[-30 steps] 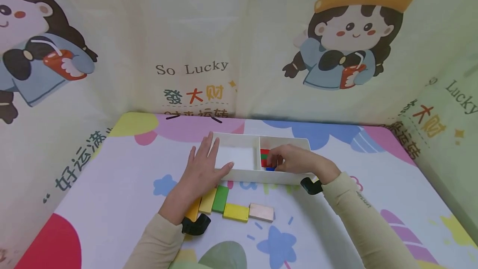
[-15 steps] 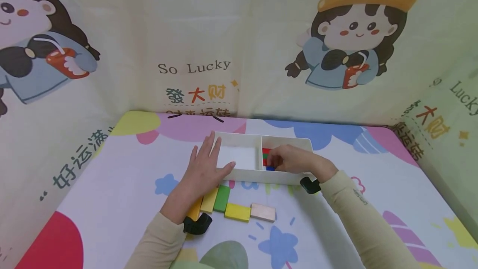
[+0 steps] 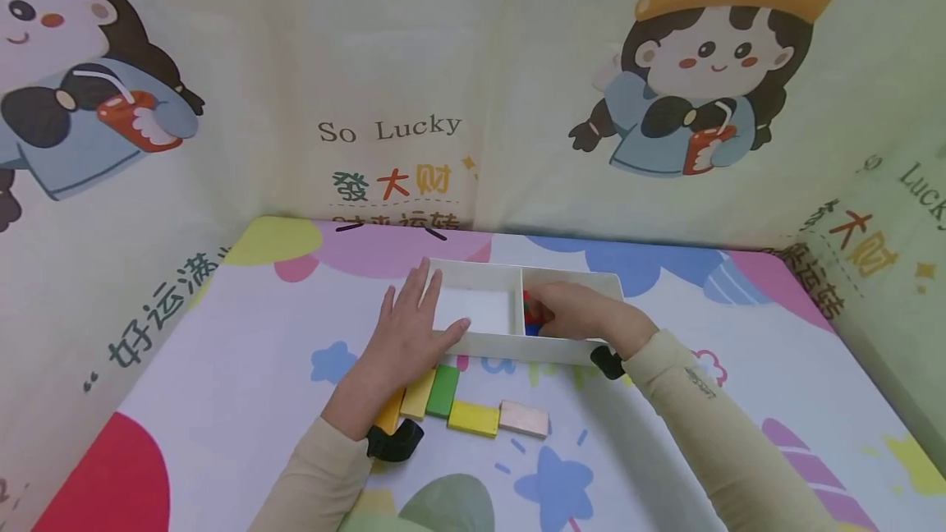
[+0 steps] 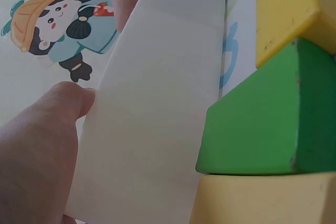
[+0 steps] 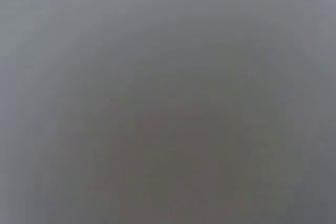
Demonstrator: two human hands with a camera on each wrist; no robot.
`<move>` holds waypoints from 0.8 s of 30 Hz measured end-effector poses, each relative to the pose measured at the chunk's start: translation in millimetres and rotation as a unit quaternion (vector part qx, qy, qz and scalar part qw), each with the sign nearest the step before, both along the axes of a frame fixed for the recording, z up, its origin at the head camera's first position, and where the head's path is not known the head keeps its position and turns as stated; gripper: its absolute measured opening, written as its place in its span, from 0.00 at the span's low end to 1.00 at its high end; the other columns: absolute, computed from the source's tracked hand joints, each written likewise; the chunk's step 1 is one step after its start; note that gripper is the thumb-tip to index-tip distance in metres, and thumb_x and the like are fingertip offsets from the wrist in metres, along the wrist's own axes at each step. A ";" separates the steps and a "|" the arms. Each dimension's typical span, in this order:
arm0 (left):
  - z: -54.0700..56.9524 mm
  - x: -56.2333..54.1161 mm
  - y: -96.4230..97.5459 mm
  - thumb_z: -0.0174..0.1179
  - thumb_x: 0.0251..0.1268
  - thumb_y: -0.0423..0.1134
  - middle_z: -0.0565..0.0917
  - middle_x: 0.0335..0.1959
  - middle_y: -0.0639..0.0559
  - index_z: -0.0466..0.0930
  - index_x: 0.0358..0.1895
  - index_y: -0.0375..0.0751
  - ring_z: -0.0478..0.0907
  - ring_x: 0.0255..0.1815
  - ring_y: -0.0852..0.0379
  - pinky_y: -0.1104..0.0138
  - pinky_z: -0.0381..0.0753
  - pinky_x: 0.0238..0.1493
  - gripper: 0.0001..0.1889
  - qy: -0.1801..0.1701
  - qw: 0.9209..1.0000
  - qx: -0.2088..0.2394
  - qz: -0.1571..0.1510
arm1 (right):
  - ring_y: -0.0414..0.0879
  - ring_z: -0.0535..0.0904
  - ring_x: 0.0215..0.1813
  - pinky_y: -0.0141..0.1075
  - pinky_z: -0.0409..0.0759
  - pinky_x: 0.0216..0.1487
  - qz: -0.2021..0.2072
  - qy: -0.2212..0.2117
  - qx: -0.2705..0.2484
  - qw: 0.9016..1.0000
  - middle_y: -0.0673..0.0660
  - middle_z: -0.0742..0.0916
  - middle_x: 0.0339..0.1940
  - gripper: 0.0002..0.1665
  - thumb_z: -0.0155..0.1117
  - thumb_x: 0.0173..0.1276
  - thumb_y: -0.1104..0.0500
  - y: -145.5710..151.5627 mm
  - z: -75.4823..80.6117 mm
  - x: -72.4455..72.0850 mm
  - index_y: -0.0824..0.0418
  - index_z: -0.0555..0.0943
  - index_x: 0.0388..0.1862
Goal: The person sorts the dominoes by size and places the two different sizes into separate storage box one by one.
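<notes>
A white two-compartment box [image 3: 488, 345] stands in the middle of the table. My left hand [image 3: 402, 335] lies across its left end, fingers spread and straight, the thumb by the front rim. In the left wrist view that thumb [image 4: 63, 103] touches the edge of the box wall [image 4: 152, 87]. My right hand [image 3: 576, 312] reaches down into the right compartment, fingers bent at a red block [image 3: 529, 314] and a blue block [image 3: 531, 329]. Its fingertips are hidden, so I cannot tell whether they pinch a block. The right wrist view is only a grey blur.
In front of the box lie a green block [image 3: 443, 391], a yellow block [image 3: 473, 419], a pale pink block [image 3: 524, 419] and a light yellow block [image 3: 418, 395]. An orange block [image 3: 389, 413] is partly under the left wrist. A printed curtain [image 3: 532, 105] stands behind the table.
My right hand has shifted slightly and now covers more of the red and green blocks. The left hand stays on the box. The whole head view has drifted a little.
</notes>
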State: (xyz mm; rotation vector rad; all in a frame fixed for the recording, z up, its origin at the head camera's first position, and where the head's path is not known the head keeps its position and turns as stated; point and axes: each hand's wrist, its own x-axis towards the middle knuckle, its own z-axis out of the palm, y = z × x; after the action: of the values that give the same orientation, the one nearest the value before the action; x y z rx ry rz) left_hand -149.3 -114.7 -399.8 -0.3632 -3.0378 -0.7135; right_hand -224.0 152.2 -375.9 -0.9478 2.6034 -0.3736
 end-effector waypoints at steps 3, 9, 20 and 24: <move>0.9 -1.0 0.5 0.46 0.71 0.66 0.37 0.83 0.45 0.42 0.80 0.39 0.37 0.83 0.43 0.40 0.39 0.79 0.47 0.006 1.000 -0.006 0.003 | 0.42 0.73 0.34 0.34 0.75 0.39 -0.009 0.024 0.008 1.000 0.48 0.80 0.30 0.15 0.75 0.60 0.59 -1.6 -0.3 -0.5 0.54 0.77 0.39; -1.5 -0.1 0.5 0.47 0.70 0.66 0.37 0.83 0.45 0.42 0.80 0.40 0.37 0.83 0.43 0.39 0.39 0.79 0.47 0.001 1.000 -0.012 0.004 | 0.40 0.74 0.33 0.32 0.76 0.38 -0.013 0.031 -0.019 0.999 0.46 0.80 0.30 0.17 0.76 0.59 0.56 0.0 -5.3 2.4 0.53 0.77 0.43; 1.4 0.9 -1.2 0.48 0.70 0.65 0.38 0.83 0.45 0.43 0.80 0.39 0.38 0.83 0.42 0.39 0.38 0.79 0.47 0.012 1.000 -0.005 0.008 | 0.40 0.72 0.31 0.32 0.74 0.34 -0.065 0.080 -0.109 0.989 0.47 0.80 0.27 0.07 0.67 0.68 0.55 19.4 1.7 16.8 0.55 0.80 0.32; 2.0 0.1 0.0 0.48 0.70 0.65 0.36 0.83 0.45 0.42 0.80 0.39 0.37 0.83 0.42 0.39 0.38 0.79 0.47 0.005 1.000 -0.005 0.001 | 0.41 0.73 0.32 0.33 0.76 0.35 -0.092 0.111 -0.131 0.981 0.46 0.80 0.28 0.05 0.67 0.68 0.56 34.9 3.3 30.8 0.56 0.81 0.35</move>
State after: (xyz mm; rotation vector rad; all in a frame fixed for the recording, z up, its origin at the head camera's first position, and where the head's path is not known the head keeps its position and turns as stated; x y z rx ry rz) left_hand -149.2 -114.8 -397.8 -0.3627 -3.0329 -0.6931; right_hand -193.2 187.1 -372.7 -0.8754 2.9077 -0.7113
